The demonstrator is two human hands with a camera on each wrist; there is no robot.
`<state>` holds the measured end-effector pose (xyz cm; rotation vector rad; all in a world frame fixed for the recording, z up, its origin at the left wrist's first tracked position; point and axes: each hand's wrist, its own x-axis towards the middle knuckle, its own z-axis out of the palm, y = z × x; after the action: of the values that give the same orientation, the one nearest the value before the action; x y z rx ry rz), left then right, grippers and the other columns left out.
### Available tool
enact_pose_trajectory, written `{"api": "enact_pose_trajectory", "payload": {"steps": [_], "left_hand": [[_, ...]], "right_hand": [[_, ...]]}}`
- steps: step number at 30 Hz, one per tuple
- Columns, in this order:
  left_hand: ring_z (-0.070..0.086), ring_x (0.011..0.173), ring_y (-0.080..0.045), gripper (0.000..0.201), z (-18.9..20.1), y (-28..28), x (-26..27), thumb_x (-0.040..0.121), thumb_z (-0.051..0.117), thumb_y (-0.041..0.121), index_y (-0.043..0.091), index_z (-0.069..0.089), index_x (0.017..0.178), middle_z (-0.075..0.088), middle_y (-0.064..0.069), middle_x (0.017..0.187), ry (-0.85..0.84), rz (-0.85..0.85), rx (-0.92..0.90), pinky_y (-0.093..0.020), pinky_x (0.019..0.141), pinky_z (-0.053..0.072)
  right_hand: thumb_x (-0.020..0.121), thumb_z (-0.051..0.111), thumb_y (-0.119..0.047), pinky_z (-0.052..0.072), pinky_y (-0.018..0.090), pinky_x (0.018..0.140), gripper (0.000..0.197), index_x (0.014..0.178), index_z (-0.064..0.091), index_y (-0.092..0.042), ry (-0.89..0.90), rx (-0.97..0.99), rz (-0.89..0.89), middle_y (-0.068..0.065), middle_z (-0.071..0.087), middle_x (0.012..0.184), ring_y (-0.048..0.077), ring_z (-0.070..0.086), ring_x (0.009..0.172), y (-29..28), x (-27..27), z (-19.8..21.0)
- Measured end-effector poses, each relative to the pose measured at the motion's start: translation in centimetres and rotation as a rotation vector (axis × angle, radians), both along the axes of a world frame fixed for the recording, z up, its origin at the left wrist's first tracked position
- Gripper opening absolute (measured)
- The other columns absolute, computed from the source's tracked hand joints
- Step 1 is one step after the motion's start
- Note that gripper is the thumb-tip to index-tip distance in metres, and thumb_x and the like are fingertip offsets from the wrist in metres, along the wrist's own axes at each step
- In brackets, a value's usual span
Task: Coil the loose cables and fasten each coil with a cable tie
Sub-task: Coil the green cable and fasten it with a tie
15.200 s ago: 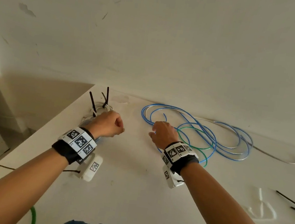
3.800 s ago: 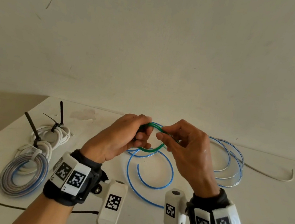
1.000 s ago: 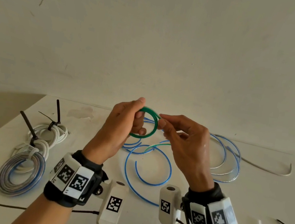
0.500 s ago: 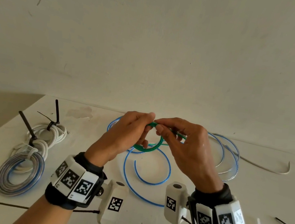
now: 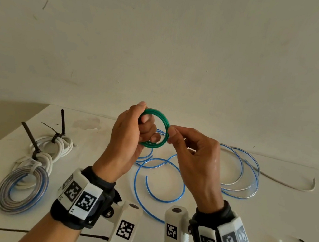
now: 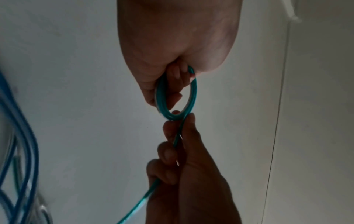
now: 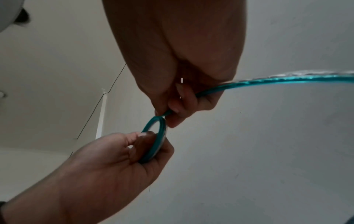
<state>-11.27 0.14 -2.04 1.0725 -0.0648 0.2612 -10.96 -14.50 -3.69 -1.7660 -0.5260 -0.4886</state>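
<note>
Green cable coil [image 5: 154,129] at frame centre, above the desk [image 5: 91,175]: your left hand [image 5: 127,137] is gripping it, your right hand [image 5: 192,155] is pinching the tail, so keep feeding turns snugly.

Head downward; wrists close, upward

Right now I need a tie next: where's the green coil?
Head view, centre: the green coil is held above the table between the left hand and right hand.
</note>
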Motion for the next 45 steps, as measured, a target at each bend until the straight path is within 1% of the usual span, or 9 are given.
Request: {"api": "enact_pose_trajectory", "payload": {"steps": [5, 9, 14, 18, 22, 32, 37, 41, 45], "left_hand": [[0.019, 0.047, -0.014, 0.042, -0.4, -0.2, 0.0, 0.107, 0.031, 0.02, 0.016, 0.034, 0.065, 0.021, 0.002, 0.053, -0.023, 0.006, 0.076, -0.029, 0.055, 0.039], [0.029, 0.044, -0.018, 0.043, -0.1, 1.3, 0.1, 0.101, 0.035, 0.015, 0.008, 0.049, 0.061, 0.027, 0.0, 0.047, 0.055, -0.086, 0.438, -0.038, 0.068, 0.058], [0.039, 0.043, -0.009, 0.047, -1.7, 1.8, 0.6, 0.103, 0.047, 0.027, 0.007, 0.047, 0.061, 0.033, 0.004, 0.051, 0.113, -0.073, 0.753, -0.042, 0.067, 0.053], [0.027, 0.043, -0.01, 0.058, -1.3, 1.5, 1.4, 0.104, 0.045, 0.019, 0.023, 0.042, 0.047, 0.027, 0.008, 0.05, 0.098, 0.027, 0.373, -0.03, 0.055, 0.039], [0.017, 0.046, -0.013, 0.045, 0.2, 1.6, 0.8, 0.105, 0.038, 0.021, 0.019, 0.033, 0.061, 0.019, 0.005, 0.051, 0.069, 0.041, -0.02, -0.025, 0.048, 0.035], [0.016, 0.052, -0.017, 0.042, -0.1, 0.1, 0.2, 0.107, 0.033, 0.025, 0.018, 0.03, 0.066, 0.018, 0.002, 0.054, 0.018, 0.062, -0.084, -0.027, 0.053, 0.039], [0.023, 0.046, -0.017, 0.041, 0.0, 1.4, 0.4, 0.102, 0.031, 0.021, 0.012, 0.044, 0.064, 0.022, 0.002, 0.051, 0.11, -0.092, 0.148, -0.032, 0.062, 0.051], [0.028, 0.042, -0.015, 0.045, -0.5, 2.0, 0.5, 0.105, 0.043, 0.031, 0.01, 0.05, 0.065, 0.027, 0.002, 0.05, 0.169, -0.188, 0.454, -0.037, 0.067, 0.056], [0.037, 0.045, -0.009, 0.046, -1.6, 1.8, 0.6, 0.104, 0.052, 0.035, 0.017, 0.044, 0.062, 0.032, 0.007, 0.056, 0.101, -0.184, 0.708, -0.039, 0.066, 0.048]], "right_hand": [[0.09, 0.073, -0.032, 0.04, 0.012, 0.056, 0.003, 0.089, 0.075, -0.034, -0.026, -0.044, -0.023, -0.01, 0.072, 0.081, 0.01, 0.058, 0.065, -0.3, 0.3, -0.1], [0.091, 0.074, -0.03, 0.039, 0.012, 0.058, 0.005, 0.091, 0.078, -0.026, 0.007, -0.191, 0.008, -0.012, 0.069, 0.08, 0.009, 0.058, 0.066, -1.7, 0.9, 0.0], [0.092, 0.074, -0.03, 0.042, 0.021, 0.061, 0.007, 0.093, 0.079, -0.025, -0.036, -0.408, 0.002, -0.012, 0.067, 0.079, 0.014, 0.057, 0.071, -1.4, 1.3, -0.9], [0.093, 0.072, -0.029, 0.045, 0.016, 0.064, 0.012, 0.1, 0.08, -0.025, 0.011, -0.15, 0.008, -0.012, 0.072, 0.079, 0.009, 0.063, 0.071, -1.3, 1.7, -1.1], [0.097, 0.068, -0.027, 0.046, 0.02, 0.059, 0.011, 0.098, 0.079, -0.027, 0.078, -0.039, 0.047, -0.011, 0.071, 0.073, 0.004, 0.059, 0.062, -0.3, 1.3, -1.2], [0.097, 0.063, -0.032, 0.038, 0.021, 0.054, 0.019, 0.089, 0.076, -0.021, 0.089, 0.081, 0.085, -0.012, 0.06, 0.061, 0.003, 0.05, 0.052, 1.1, 0.3, -1.2], [0.098, 0.064, -0.027, 0.046, 0.024, 0.056, 0.019, 0.095, 0.077, -0.013, 0.082, -0.086, 0.07, -0.002, 0.067, 0.069, 0.003, 0.056, 0.061, -1.0, 0.9, -0.1], [0.098, 0.065, -0.03, 0.047, 0.04, 0.061, 0.017, 0.092, 0.077, -0.02, 0.1, -0.336, 0.114, 0.008, 0.064, 0.07, 0.027, 0.052, 0.063, -2.5, 1.0, 0.2], [0.098, 0.065, -0.029, 0.047, 0.042, 0.066, 0.016, 0.093, 0.077, -0.021, 0.107, -0.415, 0.148, 0.004, 0.064, 0.07, 0.028, 0.056, 0.067, -2.6, 1.0, 0.2]]}}
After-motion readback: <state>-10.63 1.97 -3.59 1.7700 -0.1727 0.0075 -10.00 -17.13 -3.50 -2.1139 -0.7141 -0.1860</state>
